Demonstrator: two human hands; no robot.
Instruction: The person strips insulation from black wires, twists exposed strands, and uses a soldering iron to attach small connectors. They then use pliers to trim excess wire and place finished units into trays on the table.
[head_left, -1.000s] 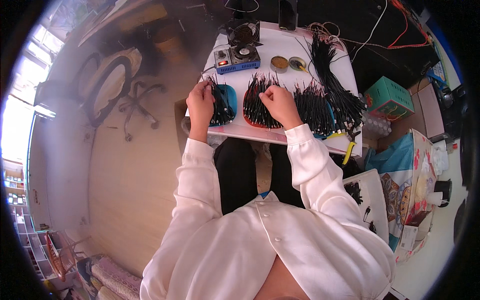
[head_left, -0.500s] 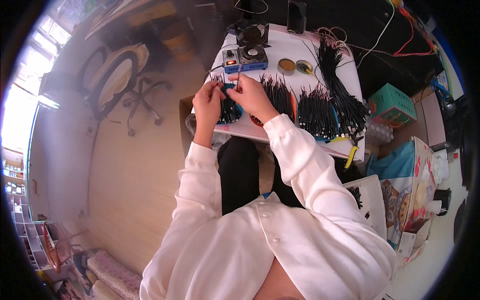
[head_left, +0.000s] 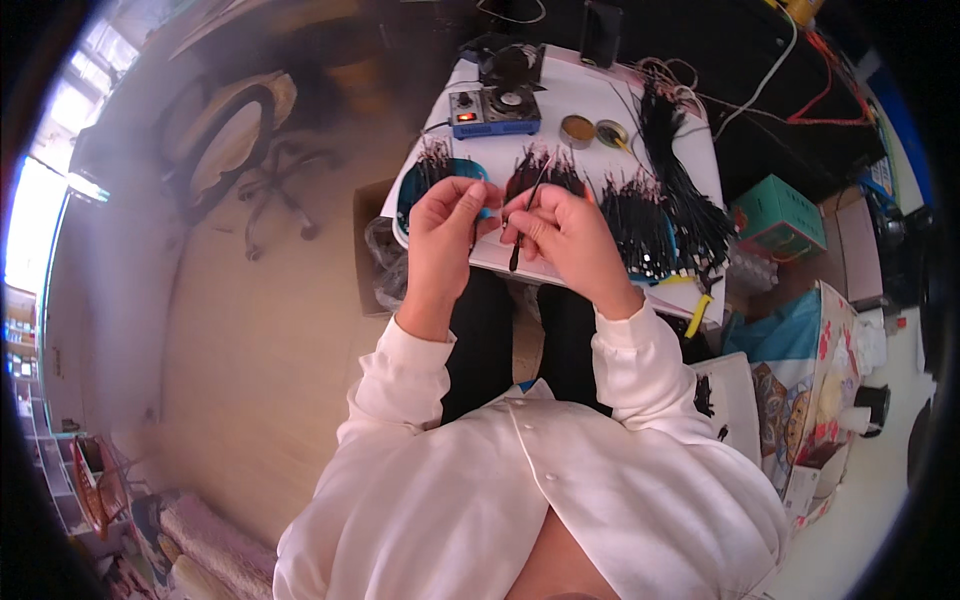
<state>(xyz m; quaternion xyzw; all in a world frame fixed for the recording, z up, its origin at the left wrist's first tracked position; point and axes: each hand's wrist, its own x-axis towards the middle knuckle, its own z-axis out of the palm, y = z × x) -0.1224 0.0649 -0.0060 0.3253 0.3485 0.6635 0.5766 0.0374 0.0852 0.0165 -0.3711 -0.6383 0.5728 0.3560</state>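
Observation:
My left hand point(head_left: 447, 228) is closed in a pinch over the table's front edge, a thin dark strand showing below its fingers that looks like a cable. Beside it, my right hand point(head_left: 565, 232) pinches a thin black cable point(head_left: 514, 256), whose thicker black end hangs down and whose thin end points up. The two hands nearly meet at the fingertips. Just beyond the left one, a teal bowl point(head_left: 406, 190) holds black cables point(head_left: 434, 163) with reddish wire ends. Behind the right hand is a second bundle of cables point(head_left: 546, 172), partly hidden.
A blue solder pot point(head_left: 495, 127) with a lit red switch stands at the back left, near two round tins point(head_left: 577, 130). More black cables point(head_left: 637, 225) and a long bundle point(head_left: 690, 195) lie to the right. Yellow-handled pliers point(head_left: 700, 315) rest at the right front edge.
Both hands have come back from the left-hand bundle toward my body and to the right. The right hand now holds the cable low, between the hands. The teal bowl is more exposed.

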